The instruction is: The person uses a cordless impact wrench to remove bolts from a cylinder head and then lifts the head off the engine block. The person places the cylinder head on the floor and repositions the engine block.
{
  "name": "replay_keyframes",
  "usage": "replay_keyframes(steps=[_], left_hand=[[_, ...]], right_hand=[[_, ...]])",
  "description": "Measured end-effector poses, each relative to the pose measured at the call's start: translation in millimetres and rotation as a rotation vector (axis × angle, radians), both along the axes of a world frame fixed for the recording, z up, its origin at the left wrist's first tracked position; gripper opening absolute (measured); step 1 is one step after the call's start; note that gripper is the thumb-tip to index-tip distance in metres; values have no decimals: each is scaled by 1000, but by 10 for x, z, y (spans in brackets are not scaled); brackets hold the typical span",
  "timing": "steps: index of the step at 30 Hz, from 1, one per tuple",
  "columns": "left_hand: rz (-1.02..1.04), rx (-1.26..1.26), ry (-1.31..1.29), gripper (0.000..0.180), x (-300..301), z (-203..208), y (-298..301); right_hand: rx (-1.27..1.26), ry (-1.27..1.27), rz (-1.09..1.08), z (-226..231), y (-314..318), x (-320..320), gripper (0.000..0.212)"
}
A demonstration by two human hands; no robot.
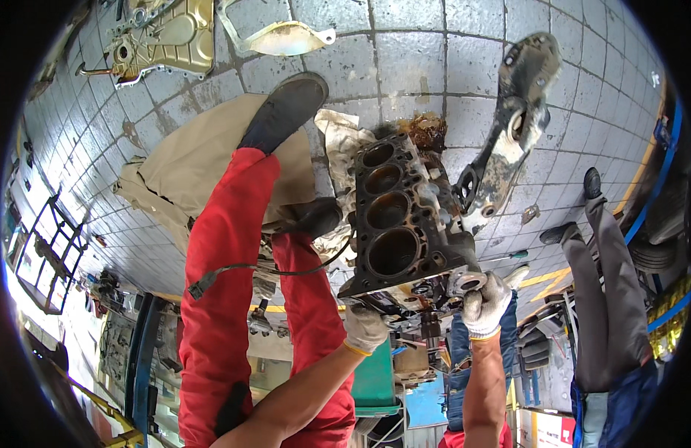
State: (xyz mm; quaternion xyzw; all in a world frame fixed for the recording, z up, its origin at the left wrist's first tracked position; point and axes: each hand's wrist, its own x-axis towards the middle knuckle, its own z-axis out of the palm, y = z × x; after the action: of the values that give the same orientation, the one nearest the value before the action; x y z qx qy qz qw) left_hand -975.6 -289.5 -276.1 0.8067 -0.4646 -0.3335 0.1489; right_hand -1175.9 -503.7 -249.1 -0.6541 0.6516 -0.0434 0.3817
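Note:
An engine block (426, 243) with a row of open cylinder bores lies on the tiled floor, its flat deck facing me. My left hand (366, 329), in a pale knit glove with a yellow cuff, has its fingers curled at the block's near left corner. At the near right corner, my right hand (487, 308), gloved alike, grips beside a round flange (467, 282) on the block. Fingertips of both hands are partly hidden. A crumpled pale cloth (336, 138) lies against the block's left side. Beyond its far end is a dark oily patch (427, 133).
Legs in red trousers (218, 254) stand at left by a brown sheet (211, 145). A cable with a connector (203, 285) crosses them. A greasy metal cover (513, 134), gold-coloured cover (173, 37) and curved metal piece (285, 39) lie around. Grey-trousered legs (614, 299) stand right.

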Motion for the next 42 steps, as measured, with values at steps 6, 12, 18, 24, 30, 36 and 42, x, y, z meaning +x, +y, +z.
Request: replay_keyframes(steps=[6, 12, 18, 24, 30, 36, 42], left_hand=[[19, -72, 47, 70, -57, 27, 164], [34, 122, 178, 56, 5, 97, -36], [148, 124, 289, 59, -91, 191, 64], [212, 122, 322, 62, -200, 203, 144], [282, 117, 358, 64, -321, 249, 179], [347, 114, 394, 67, -426, 294, 154], [381, 111, 416, 70, -448, 345, 125]], right_hand=[[78, 44, 122, 88, -97, 56, 57], [27, 29, 57, -2, 22, -35, 70], [41, 111, 220, 149, -8, -61, 36], [81, 66, 278, 114, -100, -121, 37], [62, 59, 292, 91, -350, 113, 62], [-18, 42, 470, 159, -675, 450, 55], [-50, 47, 457, 142, -629, 402, 59]])
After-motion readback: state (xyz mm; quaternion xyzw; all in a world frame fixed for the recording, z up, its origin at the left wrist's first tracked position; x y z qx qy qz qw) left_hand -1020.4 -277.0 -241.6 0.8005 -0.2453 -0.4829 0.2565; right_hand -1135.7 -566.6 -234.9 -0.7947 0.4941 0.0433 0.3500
